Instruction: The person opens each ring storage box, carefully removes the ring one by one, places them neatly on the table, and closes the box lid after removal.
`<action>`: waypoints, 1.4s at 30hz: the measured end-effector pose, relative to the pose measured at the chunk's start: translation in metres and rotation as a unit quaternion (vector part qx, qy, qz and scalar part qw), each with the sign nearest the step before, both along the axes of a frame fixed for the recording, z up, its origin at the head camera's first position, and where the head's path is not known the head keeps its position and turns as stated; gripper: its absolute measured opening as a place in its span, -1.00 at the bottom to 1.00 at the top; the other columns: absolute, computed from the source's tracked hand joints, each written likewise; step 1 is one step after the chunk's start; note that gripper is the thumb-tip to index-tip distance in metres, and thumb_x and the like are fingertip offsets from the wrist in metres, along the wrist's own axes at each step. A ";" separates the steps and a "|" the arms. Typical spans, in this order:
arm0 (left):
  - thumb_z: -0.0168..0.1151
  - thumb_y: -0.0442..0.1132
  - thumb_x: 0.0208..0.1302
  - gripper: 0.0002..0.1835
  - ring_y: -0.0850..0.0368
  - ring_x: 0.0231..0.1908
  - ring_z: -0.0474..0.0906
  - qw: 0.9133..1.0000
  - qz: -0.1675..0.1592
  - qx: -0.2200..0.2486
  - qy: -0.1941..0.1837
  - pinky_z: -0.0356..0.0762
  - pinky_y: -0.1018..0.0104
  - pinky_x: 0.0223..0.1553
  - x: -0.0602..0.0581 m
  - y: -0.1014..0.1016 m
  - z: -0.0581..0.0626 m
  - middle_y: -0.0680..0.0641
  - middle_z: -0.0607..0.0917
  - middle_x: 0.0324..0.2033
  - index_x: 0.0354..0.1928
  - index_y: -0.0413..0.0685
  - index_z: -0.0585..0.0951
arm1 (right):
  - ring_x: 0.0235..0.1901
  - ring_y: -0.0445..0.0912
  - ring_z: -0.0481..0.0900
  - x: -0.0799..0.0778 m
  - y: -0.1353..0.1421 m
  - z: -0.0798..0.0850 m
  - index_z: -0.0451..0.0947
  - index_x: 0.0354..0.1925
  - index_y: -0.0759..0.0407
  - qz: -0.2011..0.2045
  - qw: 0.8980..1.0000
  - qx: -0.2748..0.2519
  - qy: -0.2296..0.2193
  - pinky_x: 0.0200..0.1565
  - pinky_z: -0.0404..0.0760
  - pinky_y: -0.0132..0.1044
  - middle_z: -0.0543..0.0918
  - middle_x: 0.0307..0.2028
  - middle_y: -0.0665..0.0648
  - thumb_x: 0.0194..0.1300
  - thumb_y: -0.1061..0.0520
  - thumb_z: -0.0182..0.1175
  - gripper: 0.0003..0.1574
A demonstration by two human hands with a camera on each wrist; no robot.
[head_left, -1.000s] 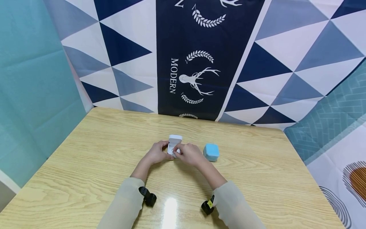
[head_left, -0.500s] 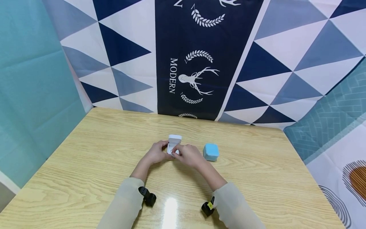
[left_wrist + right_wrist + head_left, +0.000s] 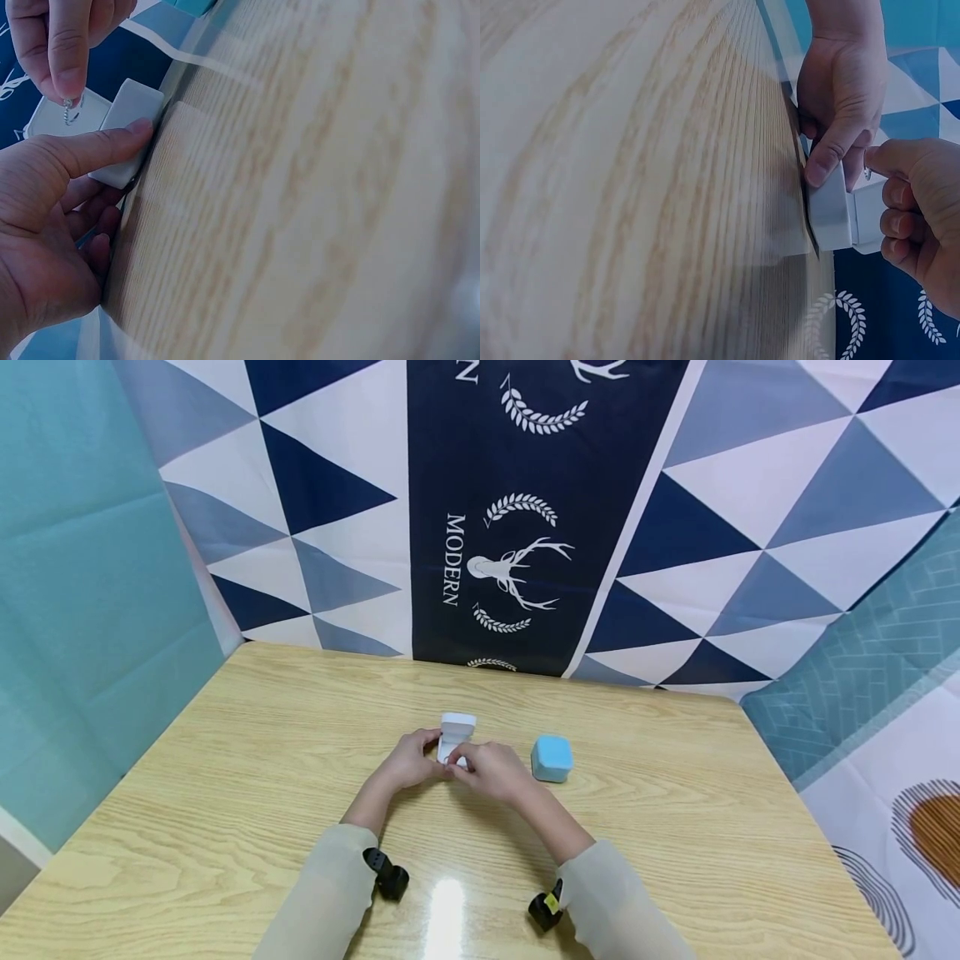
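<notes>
A small white ring box [image 3: 458, 727] stands on the table with its lid raised. My left hand [image 3: 411, 762] grips the base from the left, its thumb along the near side in the left wrist view. Over the front of the box, my right hand [image 3: 495, 771] pinches a tiny silver ring [image 3: 68, 112] between thumb and index finger. The ring looks beaded or set with stones, and fingertips cover part of it. In the right wrist view, the ring [image 3: 868, 173] shows just beyond the white base [image 3: 829, 214]. The right hand hides some of the box's inside.
A light blue rounded cube [image 3: 552, 758] sits to the right of the right hand on the wooden table [image 3: 637, 827]. A patterned cloth [image 3: 517, 527] hangs behind the table's back edge. Each wrist wears a black camera.
My right hand's fingertips have moved slightly left and nearer me, keeping hold of the ring. My left hand still grips the box in nearly the same spot.
</notes>
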State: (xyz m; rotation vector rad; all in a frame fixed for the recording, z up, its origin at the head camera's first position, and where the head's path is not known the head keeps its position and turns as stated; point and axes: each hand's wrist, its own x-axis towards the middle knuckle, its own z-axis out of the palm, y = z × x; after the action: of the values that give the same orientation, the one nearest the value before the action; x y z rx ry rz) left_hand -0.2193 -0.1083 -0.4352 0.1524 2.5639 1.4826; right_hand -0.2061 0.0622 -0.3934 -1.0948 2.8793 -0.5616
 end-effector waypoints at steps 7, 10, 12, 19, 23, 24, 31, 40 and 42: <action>0.40 -0.32 -0.01 -0.26 -0.17 0.32 0.22 1.000 0.002 -0.008 0.001 0.15 -0.03 0.35 0.000 0.000 0.000 -0.24 0.41 0.25 0.28 -0.20 0.37 | -0.77 -0.31 0.09 0.003 0.000 0.000 0.63 -0.22 0.10 0.000 1.000 -0.007 -0.015 -0.67 0.08 -0.50 0.25 -0.79 -0.15 0.31 0.07 0.13 -0.82; 0.38 -0.34 0.01 -0.27 -0.18 0.33 0.22 1.000 0.002 -0.010 0.002 0.15 -0.04 0.35 0.000 -0.001 0.000 -0.25 0.40 0.25 0.29 -0.21 0.36 | -0.78 -0.31 0.09 0.004 0.000 0.000 0.63 -0.22 0.09 0.005 1.000 -0.011 -0.011 -0.68 0.07 -0.51 0.24 -0.79 -0.15 0.31 0.07 0.13 -0.82; 0.35 -0.36 0.02 -0.29 -0.18 0.33 0.22 1.000 0.001 -0.011 0.003 0.16 -0.05 0.34 0.000 -0.001 -0.001 -0.25 0.40 0.25 0.29 -0.21 0.36 | -0.78 -0.32 0.08 0.004 0.000 0.001 0.63 -0.23 0.10 0.010 1.000 -0.016 -0.008 -0.68 0.07 -0.51 0.23 -0.79 -0.16 0.31 0.07 0.14 -0.81; 0.34 -0.38 0.03 -0.30 -0.19 0.32 0.23 1.000 -0.001 -0.012 0.007 0.18 -0.05 0.34 0.000 0.000 0.000 -0.27 0.40 0.25 0.28 -0.23 0.36 | -0.78 -0.33 0.08 0.007 -0.001 0.003 0.63 -0.25 0.10 0.031 0.999 -0.009 0.024 -0.68 0.04 -0.51 0.25 -0.79 -0.15 0.28 0.10 0.16 -0.85; 0.35 -0.37 0.02 -0.32 -0.20 0.29 0.28 1.000 0.000 -0.016 0.016 0.21 -0.02 0.33 0.000 0.000 0.000 -0.28 0.44 0.22 0.26 -0.25 0.39 | -0.76 -0.33 0.10 0.008 -0.001 0.002 0.63 -0.25 0.08 0.039 0.998 0.009 0.039 -0.67 0.06 -0.49 0.30 -0.79 -0.14 0.29 0.09 0.15 -0.85; 0.35 -0.37 0.02 -0.32 -0.20 0.28 0.29 1.000 0.000 -0.017 0.019 0.21 -0.01 0.32 0.000 0.000 0.000 -0.28 0.44 0.21 0.25 -0.26 0.39 | -0.76 -0.34 0.11 0.008 -0.001 0.002 0.62 -0.25 0.08 0.039 0.998 0.011 0.038 -0.67 0.07 -0.50 0.32 -0.78 -0.13 0.29 0.08 0.15 -0.85; 0.35 -0.40 0.00 -0.31 -0.20 0.28 0.29 1.000 -0.001 -0.016 0.020 0.21 -0.01 0.33 -0.001 0.001 0.000 -0.29 0.44 0.21 0.26 -0.27 0.38 | -0.75 -0.34 0.14 0.011 -0.003 0.004 0.62 -0.25 0.07 0.041 0.998 0.006 0.037 -0.67 0.12 -0.49 0.39 -0.76 -0.12 0.30 0.07 0.14 -0.84; 0.35 -0.41 0.01 -0.30 -0.20 0.30 0.26 1.000 0.004 -0.010 0.009 0.18 -0.02 0.34 0.000 0.000 0.002 -0.29 0.41 0.24 0.27 -0.28 0.36 | -0.76 -0.34 0.12 0.015 -0.004 0.004 0.62 -0.23 0.09 0.040 0.999 0.007 0.026 -0.67 0.09 -0.51 0.34 -0.76 -0.14 0.31 0.07 0.13 -0.83; 0.35 -0.39 0.02 -0.30 -0.20 0.30 0.25 1.000 0.004 -0.012 0.008 0.17 -0.03 0.34 0.000 0.001 0.002 -0.29 0.41 0.24 0.27 -0.27 0.36 | -0.76 -0.34 0.14 0.016 -0.004 0.004 0.62 -0.24 0.08 0.041 0.999 0.006 0.024 -0.67 0.11 -0.51 0.36 -0.75 -0.12 0.31 0.07 0.13 -0.83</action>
State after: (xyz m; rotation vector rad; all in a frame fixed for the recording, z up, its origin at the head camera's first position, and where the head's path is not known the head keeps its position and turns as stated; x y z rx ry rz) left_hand -0.2192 -0.1077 -0.4336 0.1509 2.5969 1.4601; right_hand -0.1901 0.0585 -0.3892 -1.2333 2.8581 -0.5223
